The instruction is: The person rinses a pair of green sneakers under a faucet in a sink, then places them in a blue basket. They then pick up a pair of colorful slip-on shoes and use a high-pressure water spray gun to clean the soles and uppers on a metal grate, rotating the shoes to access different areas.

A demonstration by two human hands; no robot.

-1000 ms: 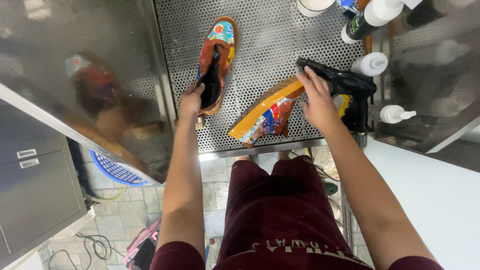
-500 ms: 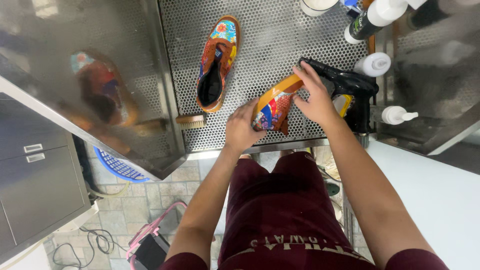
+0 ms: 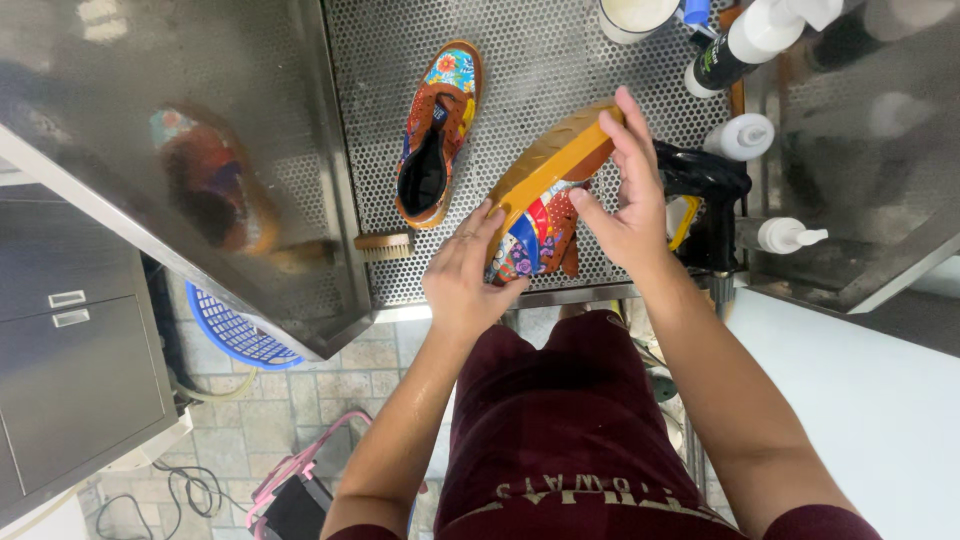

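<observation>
Both hands hold one shoe (image 3: 545, 200) tilted on its side above the front edge of the perforated tray (image 3: 560, 50), its yellow sole turned up and left, its patterned upper facing down toward the person. The left hand (image 3: 465, 275) grips the lower end, fingers curled together on the upper; the right hand (image 3: 630, 195) clamps the sole's far side, thumb pressed on the upper and fingers spread over the sole edge. The inside of this shoe is hidden, as is much of its toe behind the hands. A second shoe (image 3: 435, 135) lies flat on the tray, opening up, well apart to the left, with a brush (image 3: 383, 246) near its heel. A black spray gun (image 3: 705, 185) sits just behind the right hand, partly covered by it. At the tray's right edge stand white pump bottles (image 3: 745, 137), and a cup (image 3: 637, 15) is cut off by the top border, contents unclear. Below left, a blue basket (image 3: 235, 335) is mostly hidden under the steel panel (image 3: 150, 150); what it holds cannot be seen.
</observation>
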